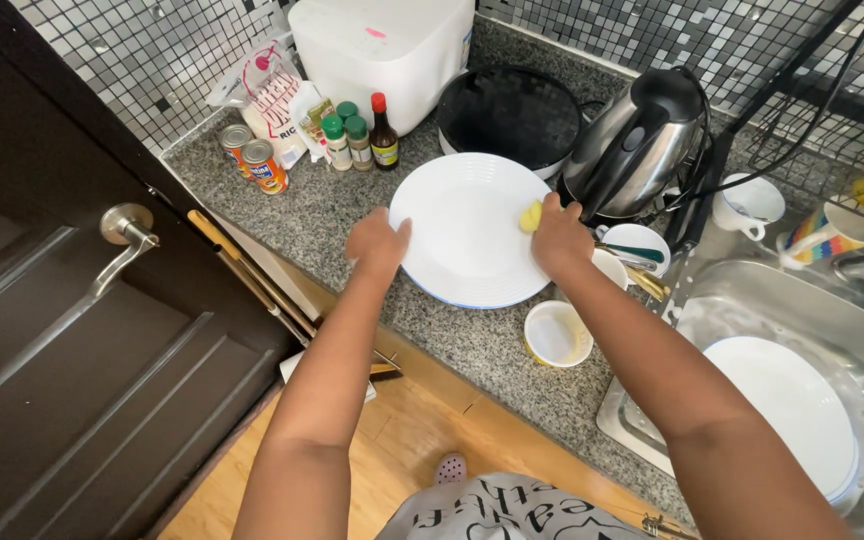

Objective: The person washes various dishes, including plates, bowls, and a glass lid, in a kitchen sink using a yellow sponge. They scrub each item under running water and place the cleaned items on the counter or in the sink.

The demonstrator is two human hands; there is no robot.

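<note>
Gripping w/ both: our left hand (377, 243) pinches the round white ceramic plate (470, 232) rim, right hand (558, 236) presses the small yellow sponge (531, 216) on it. Scrubbing step, we judge; next needs steady wiping.

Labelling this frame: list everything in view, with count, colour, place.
plate: 1, white, on counter, held by both hands
sponge: 1, yellow, in right hand, on plate
counter: 1, grey speckled
cans: 2, orange labels, counter back left
spice jars: 3, green lids, beside cans
sauce bottle: 1, dark, red cap
kettle: 1, steel and black, right of plate
small bowl: 1, white and yellow, counter front
cup: 1, white, by sink
sink: 1, steel, holds a second white plate
door: 1, dark brown, left
left hand: on plate rim
right hand: fingers on sponge
</note>
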